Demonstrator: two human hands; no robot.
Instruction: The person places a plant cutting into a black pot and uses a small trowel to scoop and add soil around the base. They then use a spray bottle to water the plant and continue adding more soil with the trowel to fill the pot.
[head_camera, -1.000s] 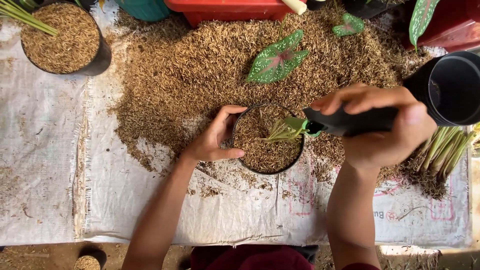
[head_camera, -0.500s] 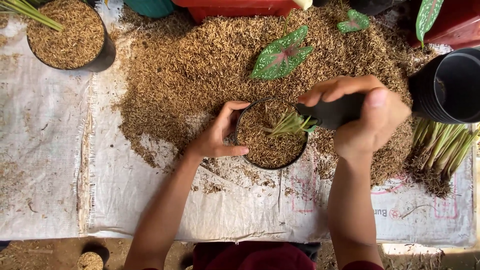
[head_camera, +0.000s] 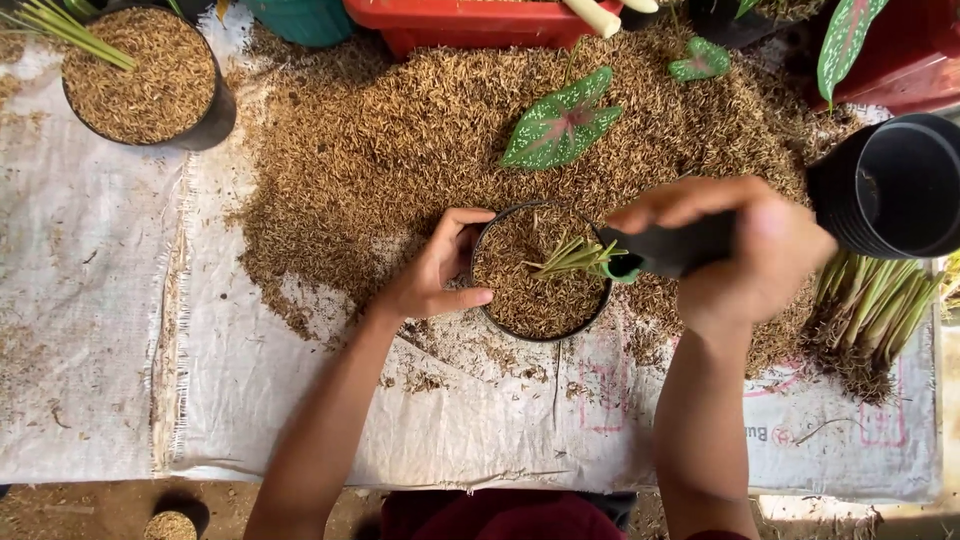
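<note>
Pot (head_camera: 540, 300) between hands (husk heap (head_camera: 400, 140) behind)

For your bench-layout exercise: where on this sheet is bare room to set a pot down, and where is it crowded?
Free: the white sheet left of the husk heap, below the filled pot; also its near edge between the forearms. Crowded: around the held pot and right, by the stems.
</note>
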